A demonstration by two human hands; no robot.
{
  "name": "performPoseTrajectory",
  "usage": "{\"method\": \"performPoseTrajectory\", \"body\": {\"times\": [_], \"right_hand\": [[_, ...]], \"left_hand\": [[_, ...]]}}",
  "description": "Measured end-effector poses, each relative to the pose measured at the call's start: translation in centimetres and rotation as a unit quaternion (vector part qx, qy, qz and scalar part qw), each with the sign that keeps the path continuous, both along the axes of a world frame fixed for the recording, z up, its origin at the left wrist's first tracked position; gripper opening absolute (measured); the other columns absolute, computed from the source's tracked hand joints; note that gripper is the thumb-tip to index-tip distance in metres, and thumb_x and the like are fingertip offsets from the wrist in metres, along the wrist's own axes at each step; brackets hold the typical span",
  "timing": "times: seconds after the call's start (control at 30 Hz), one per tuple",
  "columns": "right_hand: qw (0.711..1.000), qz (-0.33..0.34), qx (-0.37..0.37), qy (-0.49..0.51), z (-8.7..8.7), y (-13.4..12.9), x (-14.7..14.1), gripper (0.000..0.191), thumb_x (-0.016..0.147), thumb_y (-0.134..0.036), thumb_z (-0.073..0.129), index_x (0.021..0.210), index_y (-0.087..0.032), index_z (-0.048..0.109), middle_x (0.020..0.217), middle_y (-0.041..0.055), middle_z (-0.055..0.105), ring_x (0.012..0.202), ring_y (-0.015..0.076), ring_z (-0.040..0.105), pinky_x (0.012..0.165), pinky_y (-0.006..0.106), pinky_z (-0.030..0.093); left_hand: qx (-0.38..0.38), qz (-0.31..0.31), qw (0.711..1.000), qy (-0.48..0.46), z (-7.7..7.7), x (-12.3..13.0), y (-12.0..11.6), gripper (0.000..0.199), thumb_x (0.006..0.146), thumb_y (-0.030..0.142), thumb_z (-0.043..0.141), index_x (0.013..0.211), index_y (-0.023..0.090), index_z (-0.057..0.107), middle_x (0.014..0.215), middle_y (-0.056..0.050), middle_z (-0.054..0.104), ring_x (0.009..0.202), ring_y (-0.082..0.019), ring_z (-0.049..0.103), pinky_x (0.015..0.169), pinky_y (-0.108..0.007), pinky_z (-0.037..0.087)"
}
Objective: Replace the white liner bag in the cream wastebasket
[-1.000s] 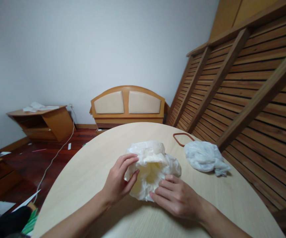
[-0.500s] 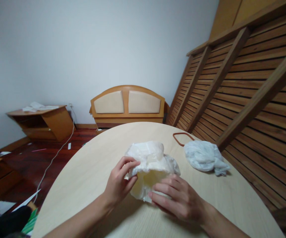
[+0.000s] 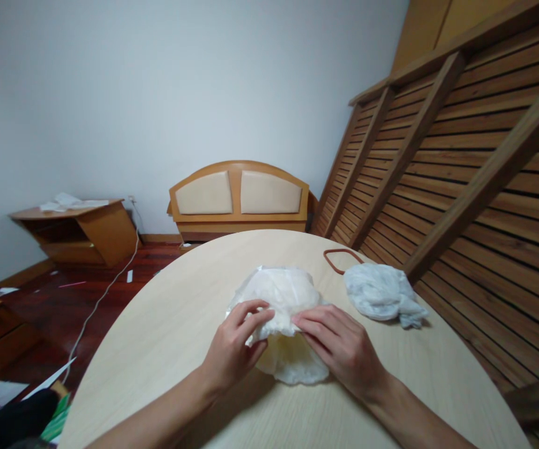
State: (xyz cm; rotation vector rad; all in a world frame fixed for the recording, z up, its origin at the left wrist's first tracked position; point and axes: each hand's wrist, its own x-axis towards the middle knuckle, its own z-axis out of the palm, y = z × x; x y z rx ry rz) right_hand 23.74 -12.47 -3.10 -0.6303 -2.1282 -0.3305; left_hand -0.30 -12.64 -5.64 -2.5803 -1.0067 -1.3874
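Note:
A crumpled white plastic bag (image 3: 276,287) with a gathered rim lies on the pale round table (image 3: 176,299) in front of me. Its mouth faces me, and the inside looks yellowish. My left hand (image 3: 236,342) pinches the upper rim on the left, thumb below and fingers on top. At the right of the same rim, the fingertips of my right hand (image 3: 344,346) are closed on the plastic. Whatever lies deeper in the bag is hidden.
To the right on the table rests a bunched whitish plastic bundle (image 3: 379,290), touching a brown rounded loop (image 3: 342,251). A slatted wooden frame (image 3: 438,181) leans along the right side. Beyond the table stand a headboard (image 3: 239,218) and a low cabinet (image 3: 105,231).
My right hand has moved up from the lower edge of the bag's mouth to the upper rim, beside my left hand. The bag's top has spread wider and flatter.

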Motion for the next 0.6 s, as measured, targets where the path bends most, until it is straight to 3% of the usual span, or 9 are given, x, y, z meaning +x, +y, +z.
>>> {"method": "performPoseTrajectory", "body": {"times": [0.33, 0.5, 0.6], "right_hand": [[0.997, -0.032, -0.005, 0.065, -0.1, 0.8, 1.5, 0.015, 0.093, -0.010, 0.061, 0.100, -0.020, 0.069, 0.091, 0.0048, 0.074, 0.084, 0.0183, 0.069, 0.076, 0.032, 0.057], [0.996, -0.055, -0.014, 0.071, -0.1, 1.0, 2.0, 0.014, 0.093, -0.010, 0.061, 0.101, -0.019, 0.068, 0.091, 0.0046, 0.073, 0.085, 0.0184, 0.069, 0.078, 0.033, 0.056], [0.996, -0.051, -0.013, 0.074, -0.2, 1.0, 2.0, 0.014, 0.093, -0.009, 0.061, 0.101, -0.019, 0.067, 0.091, 0.0045, 0.073, 0.085, 0.0181, 0.068, 0.078, 0.032, 0.056]], "left_hand": [[-0.085, 0.009, 0.996, 0.033, -0.8, 0.4, 0.2, 0.069, 0.081, 0.009, 0.055, 0.146, 0.021, 0.037, 0.142, -0.016, 0.050, 0.131, -0.027, 0.053, 0.108, -0.046, 0.050], [-0.087, 0.006, 0.996, 0.021, -0.6, 0.6, -0.2, 0.072, 0.083, 0.015, 0.058, 0.149, 0.020, 0.031, 0.145, -0.018, 0.047, 0.135, -0.030, 0.048, 0.110, -0.050, 0.047], [-0.058, 0.009, 0.998, -0.028, -0.4, 0.8, -0.2, 0.062, 0.086, 0.022, 0.062, 0.143, 0.020, 0.037, 0.137, -0.018, 0.053, 0.127, -0.029, 0.054, 0.104, -0.048, 0.051]]}}
